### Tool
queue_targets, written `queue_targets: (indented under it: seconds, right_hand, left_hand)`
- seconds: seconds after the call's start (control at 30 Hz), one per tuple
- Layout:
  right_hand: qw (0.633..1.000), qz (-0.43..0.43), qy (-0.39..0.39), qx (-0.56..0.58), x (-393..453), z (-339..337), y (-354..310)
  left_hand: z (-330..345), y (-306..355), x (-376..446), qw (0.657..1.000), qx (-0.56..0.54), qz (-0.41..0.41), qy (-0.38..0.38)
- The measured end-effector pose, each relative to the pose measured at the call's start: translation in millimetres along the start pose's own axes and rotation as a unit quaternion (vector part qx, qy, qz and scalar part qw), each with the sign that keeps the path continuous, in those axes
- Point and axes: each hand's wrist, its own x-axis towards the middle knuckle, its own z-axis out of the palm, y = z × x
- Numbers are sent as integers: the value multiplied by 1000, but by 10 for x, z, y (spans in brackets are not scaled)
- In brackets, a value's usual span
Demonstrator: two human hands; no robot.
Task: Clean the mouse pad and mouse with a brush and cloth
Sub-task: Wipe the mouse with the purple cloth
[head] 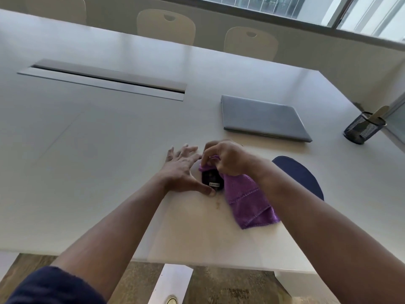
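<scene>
Head view, frame centre: left hand, fingers splayed, steadies small black plastic mouse w/ thumb; right hand pinches purple microfibre cloth onto it. Dark blue oval mouse pad centre-right. Risk: mouse, seemingly only lightly braced, skids under wiping pressure.

— Any writing to read here?

— One word only: "Lenovo", in dark letters on a small white label. The label sits on the near end of the black mouse.

— Anything on the laptop or the purple cloth?

— No, both show plain surfaces. The mesh pen cup carries no lettering that I can make out either.
</scene>
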Motion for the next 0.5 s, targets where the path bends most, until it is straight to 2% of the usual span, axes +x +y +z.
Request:
queue_targets:
  seconds: [0.13, 0.23, 0.3, 0.4, 0.5]
  right_hand:
    - [995, -7, -99, -3, -121, -98, -77]
    - [988, 47, -142, -28, -182, -249, -37]
    - [990, 93, -104, 26, -224, -330, 35]
    - [986, 113, -7, 126, -248, -348, 127]
    - [973, 115, 3, 200, -249, -259, 147]
  left_hand:
    - [-8, 18, -16, 1000, -13, -1, 6]
    - [-22, 29, -27, 1000, -14, -1, 3]
    - [-31, 40, -30, 1000, -11, -2, -3]
    - [-33, 51, -25, 1000, -4, -2, -4]
    - [-26, 43, -29, 1000, 2, -3, -4]
